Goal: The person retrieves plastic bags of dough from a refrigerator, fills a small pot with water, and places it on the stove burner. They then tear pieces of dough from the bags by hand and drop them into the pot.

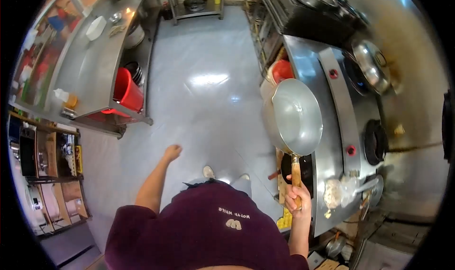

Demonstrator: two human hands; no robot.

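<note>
metal saucepan (299,121) extends from the right hand (298,199), its grip wrapping the wooden handle (295,171); left hand (173,152) loosely fisted.

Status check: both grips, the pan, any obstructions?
Right grip around wooden handle; pan looks empty. Left grip curled, nothing visible in it. Red container partly hidden behind pan; clearance unclear.

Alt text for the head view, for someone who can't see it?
A person's right grip holds a metal pan by its wooden handle beside a steel cooking counter. The left grip, with nothing visible in it, hangs over the grey floor; on the left, a red bucket sits under a steel table.
</note>
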